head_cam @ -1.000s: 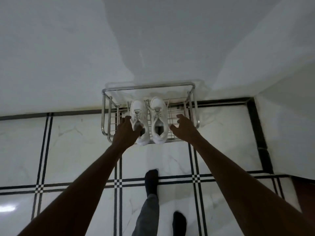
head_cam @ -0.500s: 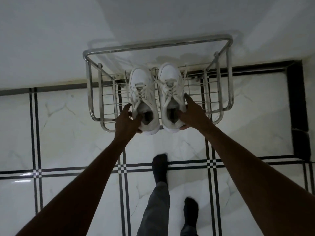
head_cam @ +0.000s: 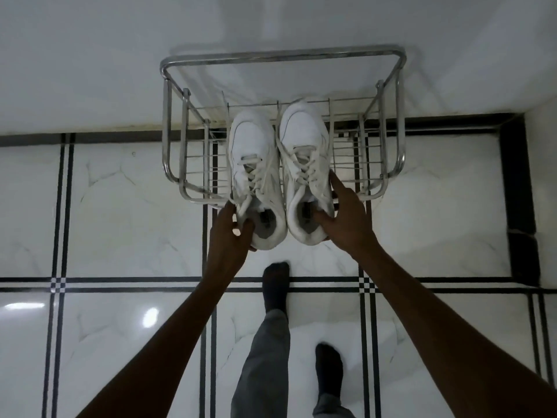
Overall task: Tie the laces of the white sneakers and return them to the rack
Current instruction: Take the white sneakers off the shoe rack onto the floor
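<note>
Two white sneakers lie side by side, toes toward the wall, over a small chrome wire rack (head_cam: 173,122). Their heels stick out past the rack's front rail, above the floor. My left hand (head_cam: 230,236) grips the heel and collar of the left sneaker (head_cam: 253,164). My right hand (head_cam: 340,218) holds the right sneaker (head_cam: 304,146), thumb inside the collar and fingers along its outer side. The laces on both shoes look loose and untied, with ends trailing along the sides.
The rack stands against a white wall (head_cam: 90,61) on glossy white marble tiles with black stripe lines (head_cam: 60,206). A black border runs along the wall and right corner. My feet in dark socks (head_cam: 275,282) and grey trousers stand just below the rack.
My hands went from reaching beside the shoes to gripping their heels. The sneakers have slid toward me, heels now past the rack's front edge. The view has come closer.
</note>
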Demonstrator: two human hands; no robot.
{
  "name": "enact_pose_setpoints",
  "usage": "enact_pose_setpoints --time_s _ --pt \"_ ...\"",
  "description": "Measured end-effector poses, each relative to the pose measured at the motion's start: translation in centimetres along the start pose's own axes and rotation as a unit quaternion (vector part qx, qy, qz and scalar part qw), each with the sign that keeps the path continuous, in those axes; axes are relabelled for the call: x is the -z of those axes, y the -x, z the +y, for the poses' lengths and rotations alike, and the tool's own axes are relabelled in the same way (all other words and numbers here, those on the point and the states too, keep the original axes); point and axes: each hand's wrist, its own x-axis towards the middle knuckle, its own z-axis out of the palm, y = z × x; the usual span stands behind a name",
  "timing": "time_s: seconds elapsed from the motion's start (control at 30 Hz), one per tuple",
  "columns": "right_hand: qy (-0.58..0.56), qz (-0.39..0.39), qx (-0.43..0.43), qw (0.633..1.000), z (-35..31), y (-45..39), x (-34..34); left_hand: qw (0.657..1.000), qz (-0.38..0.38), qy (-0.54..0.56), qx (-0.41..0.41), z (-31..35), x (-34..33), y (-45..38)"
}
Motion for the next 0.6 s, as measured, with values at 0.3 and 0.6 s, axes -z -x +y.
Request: enact_pose_setpoints --time_s 0.3,0.6 --pt "-0.003 -0.033 -0.027 0.999 6.6 12.1 -3.5 0.999 0.019 -0.019 0.024 -7.2 -2.5 12.0" --pt "0.027 -0.045 -0.059 0.997 17.4 15.2 -10.7 0.997 -0.022 -0.011 0.075 -17.9 -7.8 14.1"
